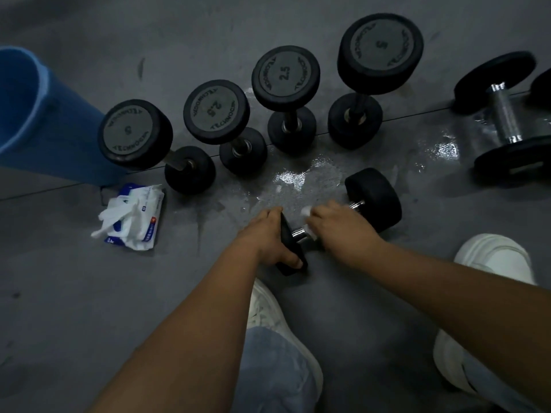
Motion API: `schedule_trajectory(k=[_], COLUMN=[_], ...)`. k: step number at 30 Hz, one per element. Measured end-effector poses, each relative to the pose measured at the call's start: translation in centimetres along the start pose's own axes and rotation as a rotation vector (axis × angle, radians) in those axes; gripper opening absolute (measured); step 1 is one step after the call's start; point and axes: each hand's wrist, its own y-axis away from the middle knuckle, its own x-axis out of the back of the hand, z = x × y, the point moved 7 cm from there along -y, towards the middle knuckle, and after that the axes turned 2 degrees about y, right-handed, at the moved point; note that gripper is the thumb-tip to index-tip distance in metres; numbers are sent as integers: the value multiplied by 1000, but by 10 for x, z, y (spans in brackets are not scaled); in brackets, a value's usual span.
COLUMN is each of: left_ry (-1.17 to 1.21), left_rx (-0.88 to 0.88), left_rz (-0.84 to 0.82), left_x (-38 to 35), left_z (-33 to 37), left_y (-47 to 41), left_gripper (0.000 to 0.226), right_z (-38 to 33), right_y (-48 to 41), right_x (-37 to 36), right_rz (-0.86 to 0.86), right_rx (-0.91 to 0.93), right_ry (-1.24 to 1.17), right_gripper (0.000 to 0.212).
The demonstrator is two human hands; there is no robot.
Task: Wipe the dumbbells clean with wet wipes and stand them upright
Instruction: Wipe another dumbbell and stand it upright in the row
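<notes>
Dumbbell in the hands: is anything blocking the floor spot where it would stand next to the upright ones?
Nothing visible. The floor between the held dumbbell and the upright row is bare, only wet. The wipes pack lies off to the left.

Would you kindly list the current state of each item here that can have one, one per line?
Four dumbbells in the row: standing upright.
Dumbbell being wiped: lying on its side.
Dumbbell at far right: lying on its side.
Left hand: gripping the near end of the lying dumbbell.
Right hand: pressing a wipe on the handle.
Wet wipes pack: open, wipes pulled out.
Floor: wet in patches.
Blue bin: upright; contents hidden.
</notes>
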Motion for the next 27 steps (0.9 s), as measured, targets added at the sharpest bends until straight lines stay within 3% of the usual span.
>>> schedule_trajectory(k=[2,6,10,12,14,17,20,22,25,27], left_ry=[2,-23,70,125,153,258,263,213,116,-59], left_rx=[-5,-21,-24,-25,-49,-103,-173,-209,-228,-155], left_rz=[-10,-7,-128,-200,-184,-68,81,160,216,214], left_x=[3,6,-3,-15,-23,-17,-6,-5,-12,-27], left_z=[0,1,5,9,13,15,16,17,25,32], left_y=[-1,0,-6,-7,-4,8,17,25,36,39], left_gripper=[136,132,94,90,98,108,94,81,75,103], right_z=[11,15,25,32,40,40,13,3,27,23], right_y=[-5,-31,-22,-10,-5,10,38,47,50,47], right_x=[-5,-6,-23,-32,-31,-23,-24,-20,-15,-16], right_rz=[-68,-262,-503,-561,-499,-257,32,180,206,171], right_rx=[-44,-68,32,45,26,-34,-120,-80,-260,-303], right_ry=[171,154,175,158,98,102,-15,-79,-173,-210], right_gripper=[39,22,23,27,30,31,44,49,50,52])
